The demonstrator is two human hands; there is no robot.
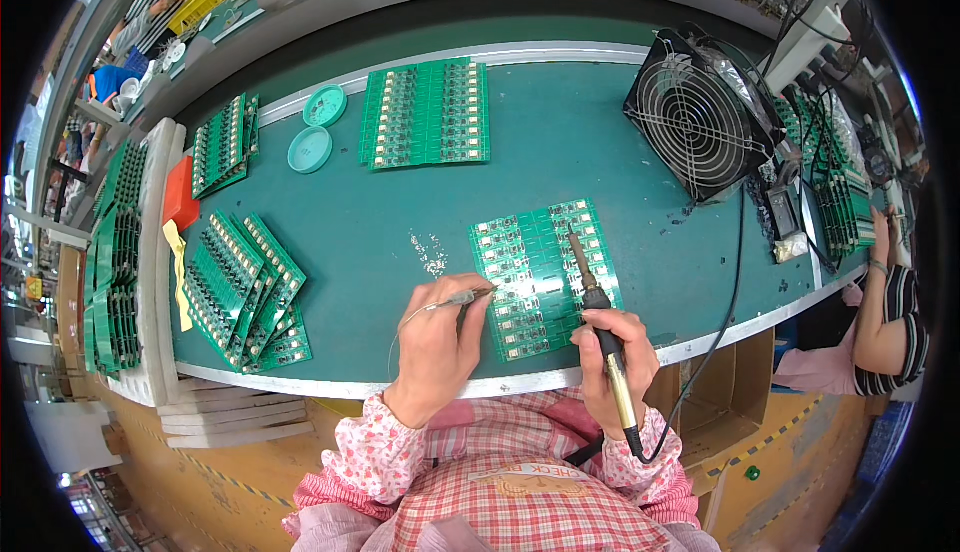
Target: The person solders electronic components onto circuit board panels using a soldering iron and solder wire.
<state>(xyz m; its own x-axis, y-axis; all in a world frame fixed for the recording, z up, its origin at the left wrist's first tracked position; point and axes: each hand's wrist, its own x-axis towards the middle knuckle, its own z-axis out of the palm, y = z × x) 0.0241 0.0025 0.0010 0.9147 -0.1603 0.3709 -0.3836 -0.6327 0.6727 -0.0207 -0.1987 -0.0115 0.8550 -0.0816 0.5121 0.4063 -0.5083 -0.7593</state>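
Observation:
A green circuit board panel point(545, 282) with rows of small pale components lies flat on the table in front of me. In my right hand point(618, 357) is a soldering iron point(622, 392), gripped like a pen, its tip over the panel's right-hand rows. Whether the tip touches the board I cannot tell. My left hand point(437, 344) pinches a slim greyish pointed tool point(462, 298), from which a thin wire trails down beside the wrist. This tool's point reaches the panel's left edge. Tiny white pieces point(430, 255) are scattered left of the panel.
More panels point(425, 114) lie at the back, with leaning stacks point(243, 292) at left. Two turquoise dishes point(311, 150) sit beside a red block point(181, 195). A black fan point(695, 117) stands back right; the iron's cord point(737, 262) runs along the right. A co-worker's arm point(882, 322) shows far right.

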